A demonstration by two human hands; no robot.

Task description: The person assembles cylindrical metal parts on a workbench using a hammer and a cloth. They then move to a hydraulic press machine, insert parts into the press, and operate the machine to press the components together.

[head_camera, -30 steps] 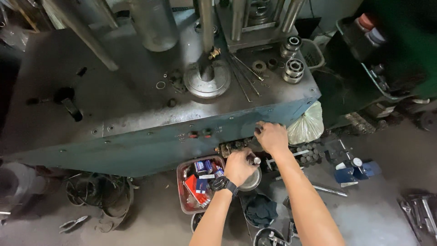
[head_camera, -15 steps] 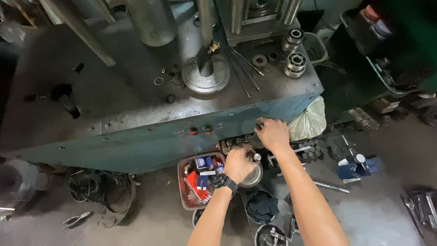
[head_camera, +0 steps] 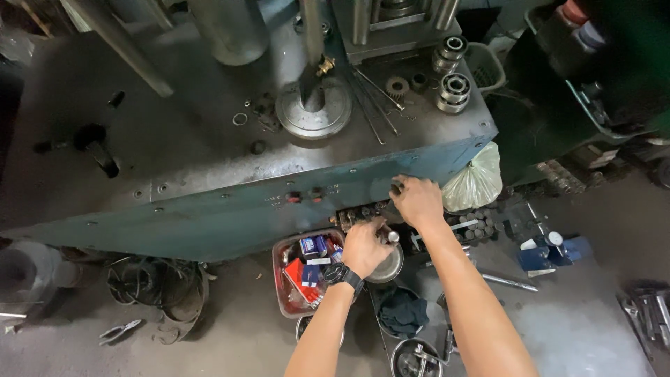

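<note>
Small metal parts (head_camera: pixel 363 213) under the press edge: hard, likely slippery; pinch their sides. Your left hand (head_camera: pixel 364 246) curls there, grip unclear; right hand (head_camera: pixel 417 199) presses the panel.

A single head-worn camera looks steeply down over the bench (head_camera: pixel 209 160) front edge. It sits near, at arm's length. Floor (head_camera: pixel 593 328) fills the lower frame.

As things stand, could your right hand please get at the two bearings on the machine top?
Probably yes. The right hand rests on the machine's front edge, and the bearings stand uncovered near the right corner just beyond it, with only bare plate between.
</note>
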